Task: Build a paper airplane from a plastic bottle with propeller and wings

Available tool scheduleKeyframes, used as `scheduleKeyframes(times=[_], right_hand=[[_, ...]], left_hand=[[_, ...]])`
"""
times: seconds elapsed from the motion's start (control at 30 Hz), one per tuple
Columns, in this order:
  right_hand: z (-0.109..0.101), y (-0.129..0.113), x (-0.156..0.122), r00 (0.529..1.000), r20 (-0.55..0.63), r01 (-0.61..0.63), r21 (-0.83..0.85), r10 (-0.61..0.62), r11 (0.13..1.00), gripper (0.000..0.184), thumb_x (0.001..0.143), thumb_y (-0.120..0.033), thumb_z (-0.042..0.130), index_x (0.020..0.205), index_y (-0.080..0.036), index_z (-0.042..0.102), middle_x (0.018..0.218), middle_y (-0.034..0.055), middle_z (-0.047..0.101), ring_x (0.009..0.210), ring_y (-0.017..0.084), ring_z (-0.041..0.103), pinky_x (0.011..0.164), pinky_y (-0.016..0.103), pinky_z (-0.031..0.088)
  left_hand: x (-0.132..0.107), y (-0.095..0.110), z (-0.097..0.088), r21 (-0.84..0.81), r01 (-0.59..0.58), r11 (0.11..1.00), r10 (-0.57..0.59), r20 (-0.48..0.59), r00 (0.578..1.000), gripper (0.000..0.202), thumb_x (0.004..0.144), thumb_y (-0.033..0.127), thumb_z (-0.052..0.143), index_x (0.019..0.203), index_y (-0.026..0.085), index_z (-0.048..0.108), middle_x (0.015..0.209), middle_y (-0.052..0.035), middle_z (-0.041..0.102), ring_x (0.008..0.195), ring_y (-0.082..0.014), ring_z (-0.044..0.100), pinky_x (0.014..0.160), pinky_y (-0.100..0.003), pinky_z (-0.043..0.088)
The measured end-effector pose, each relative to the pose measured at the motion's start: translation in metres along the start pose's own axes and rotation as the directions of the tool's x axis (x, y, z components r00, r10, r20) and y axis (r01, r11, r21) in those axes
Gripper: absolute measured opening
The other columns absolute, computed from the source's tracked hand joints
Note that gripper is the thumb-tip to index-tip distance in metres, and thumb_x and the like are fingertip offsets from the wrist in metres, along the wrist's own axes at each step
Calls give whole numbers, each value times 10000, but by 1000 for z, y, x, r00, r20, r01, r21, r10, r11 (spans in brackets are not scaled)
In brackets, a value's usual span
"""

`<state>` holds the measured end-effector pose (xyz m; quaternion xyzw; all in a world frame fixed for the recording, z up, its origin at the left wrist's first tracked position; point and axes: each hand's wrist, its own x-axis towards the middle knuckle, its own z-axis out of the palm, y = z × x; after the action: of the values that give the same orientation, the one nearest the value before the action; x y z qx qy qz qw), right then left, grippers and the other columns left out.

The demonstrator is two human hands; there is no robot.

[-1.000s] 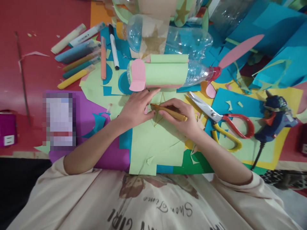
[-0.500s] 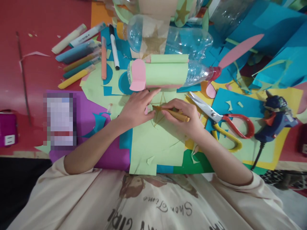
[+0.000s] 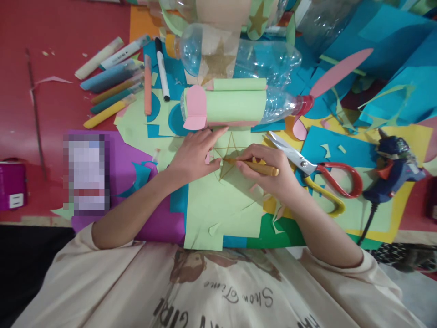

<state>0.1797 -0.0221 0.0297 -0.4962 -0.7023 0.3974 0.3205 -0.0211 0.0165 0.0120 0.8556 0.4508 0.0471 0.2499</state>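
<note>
A star outline [image 3: 231, 148] in brownish lines shows on a light green paper sheet [image 3: 218, 209]. My right hand [image 3: 268, 171] grips a brown marker [image 3: 264, 168], its tip at the star's left side. My left hand [image 3: 194, 155] lies on the sheet to the left of the star, fingers stretched and thumb apart, and a bit of pink shows beside its thumb. Just beyond the hands, a plastic bottle [image 3: 282, 105] wrapped in light green and pink paper lies on its side, with a red cap.
Scissors [image 3: 303, 164] lie open to the right of my right hand, and a blue glue gun [image 3: 392, 177] is farther right. Several markers [image 3: 112, 73] lie at the upper left. Another clear bottle [image 3: 266, 57] lies behind. A phone-like blurred object [image 3: 87, 173] rests on purple paper.
My right hand has moved slightly right and down with the marker, uncovering more of the star's outline. My left hand has stayed in place.
</note>
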Motion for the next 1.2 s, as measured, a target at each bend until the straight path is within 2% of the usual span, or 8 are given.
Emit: scheduleKeyframes(times=[0.17,0.43,0.6,0.87,1.0,1.2], right_hand=[[-5,-7,0,996,40,-75,-12,75,997,147,775,-190,552,631,-190,520,618,-12,548,561,103,488,535,242,380],[-12,-12,1,991,81,-103,-46,107,994,172,740,-186,521,578,-199,465,567,-12,537,538,104,473,519,243,353],[-15,-14,-1,989,67,-129,-76,134,989,192,684,-140,486,534,-205,385,513,-30,464,505,89,410,481,228,310],[-19,-15,-4,977,114,-164,-119,178,979,219,677,-137,470,532,-203,319,507,-41,378,489,74,355,455,213,269],[-22,-18,-3,966,124,-208,-141,226,968,217,638,-116,459,515,-202,301,483,-55,331,475,67,301,443,216,248],[-24,-20,-1,965,118,-216,-148,235,965,226,627,-127,450,509,-200,272,470,-60,302,470,63,268,437,225,233]], left_hand=[[0,-1,0,-10,-16,1000,16,-8,1000,635,833,273,503,1441,161,353,930,-55,557,873,-214,508,865,-367,399],[-1,-2,1,-9,-23,1000,22,-26,999,630,830,272,497,1437,169,362,905,-47,550,863,-209,499,863,-361,397],[-1,-5,2,-6,-43,999,43,-44,998,622,830,286,505,1429,196,366,902,-40,557,871,-213,502,863,-354,397],[0,-5,3,3,-41,999,41,-37,998,646,820,294,507,1436,154,368,879,-43,546,861,-220,500,870,-370,407],[0,-5,2,-6,-42,999,41,-38,998,640,821,290,498,1434,154,374,843,-29,526,848,-211,495,874,-360,409],[-1,-5,2,-21,-59,998,58,-55,997,626,826,298,480,1423,137,382,807,-20,491,843,-209,484,885,-366,407]])
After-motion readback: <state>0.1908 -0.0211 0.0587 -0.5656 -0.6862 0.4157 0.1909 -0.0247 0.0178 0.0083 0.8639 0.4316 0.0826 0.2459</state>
